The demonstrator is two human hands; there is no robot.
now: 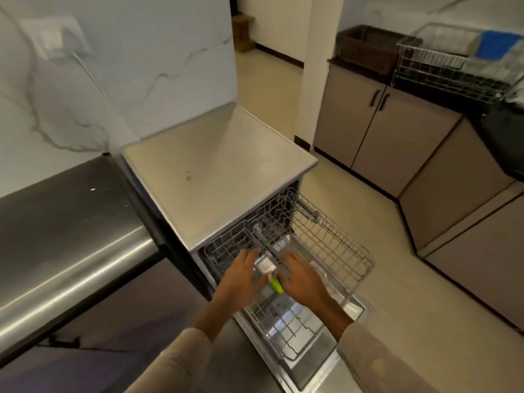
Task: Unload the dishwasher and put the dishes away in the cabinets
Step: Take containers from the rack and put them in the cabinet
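Both grips are at one spot: left hand [243, 276] and right hand [301, 282] flank a small white item [265, 267] with a lime-green piece [276, 285] at its 6 o'clock. Left fingertips touch the white item. Motion blur, so I can't tell whether either grip is clamped. The item sits in the pulled-out rack [286, 334] over the open door [317, 363] of the dishwasher [215, 171]. Steel worktop [65, 236] at 9 o'clock. Cabinets [377, 131] at 2 o'clock, with a wire drying rack [442, 72] and a brown basket [365, 48] on their dark worktop.
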